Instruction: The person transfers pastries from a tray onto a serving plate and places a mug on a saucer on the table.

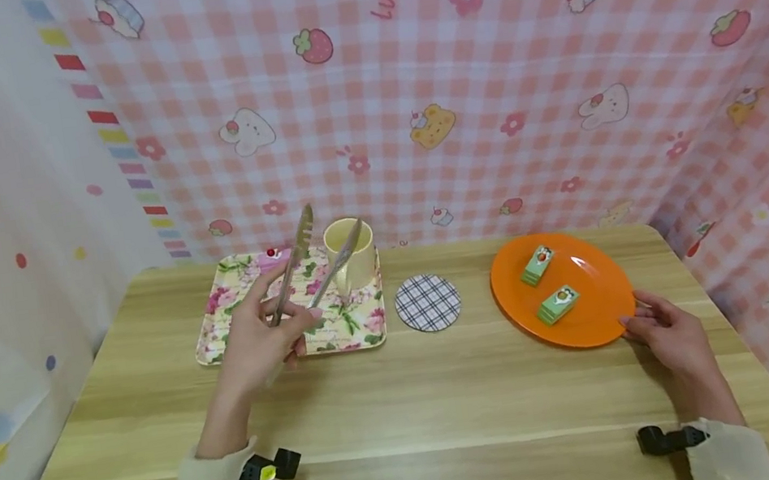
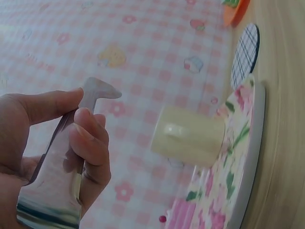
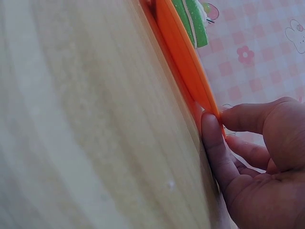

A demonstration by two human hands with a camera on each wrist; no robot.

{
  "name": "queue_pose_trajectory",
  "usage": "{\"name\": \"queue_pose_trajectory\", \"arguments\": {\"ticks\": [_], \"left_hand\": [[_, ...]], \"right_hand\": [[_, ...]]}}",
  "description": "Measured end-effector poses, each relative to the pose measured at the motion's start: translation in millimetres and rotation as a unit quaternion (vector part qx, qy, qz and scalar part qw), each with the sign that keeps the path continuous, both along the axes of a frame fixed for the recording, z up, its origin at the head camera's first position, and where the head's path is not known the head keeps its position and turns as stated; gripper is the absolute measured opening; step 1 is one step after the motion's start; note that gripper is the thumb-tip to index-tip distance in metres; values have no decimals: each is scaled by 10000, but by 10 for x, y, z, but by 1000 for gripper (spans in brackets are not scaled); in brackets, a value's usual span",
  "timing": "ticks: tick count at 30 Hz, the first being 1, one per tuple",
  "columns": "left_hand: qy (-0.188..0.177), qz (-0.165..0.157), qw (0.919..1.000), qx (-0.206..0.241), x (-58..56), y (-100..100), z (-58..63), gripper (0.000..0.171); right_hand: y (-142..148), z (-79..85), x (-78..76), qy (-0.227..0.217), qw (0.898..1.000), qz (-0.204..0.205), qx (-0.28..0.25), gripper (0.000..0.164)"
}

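Observation:
My left hand grips a pair of metal tongs above the floral tray, the tongs' two arms spread apart and pointing away from me. In the head view one arm overlaps a cream mug, which stands upright on the tray; nothing is between the tips. Behind my fingers on the tray is a pink piece with a red cherry on top, partly hidden. At the right, my right hand pinches the rim of an orange plate. Two green cake slices lie on that plate.
Between tray and plate lies a round plaid coaster. The wooden table runs back to a pink checked curtain, with more cloth hanging along both sides.

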State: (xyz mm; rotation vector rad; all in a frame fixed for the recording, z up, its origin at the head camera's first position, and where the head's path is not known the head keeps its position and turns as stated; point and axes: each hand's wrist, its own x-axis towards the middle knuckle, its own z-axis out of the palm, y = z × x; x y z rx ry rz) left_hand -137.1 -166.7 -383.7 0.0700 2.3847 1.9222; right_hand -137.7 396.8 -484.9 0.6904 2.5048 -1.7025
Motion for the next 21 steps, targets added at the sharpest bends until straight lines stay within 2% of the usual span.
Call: {"name": "queue_pose_trajectory", "arguments": {"ticks": [6,16,21], "left_hand": [[24,168,9999,17,-42,-129,-24,81],[-113,529,9985,-93,-149,-332,-150,81],[-216,604,9979,-94,-199,-438,-230,82]], "right_hand": [[7,-12,-2,32,10000,-23,-88,70],[-40,14,-2,183,9996,-35,-216,71],[-35,10,1,164,9995,-61,-260,71]]}}
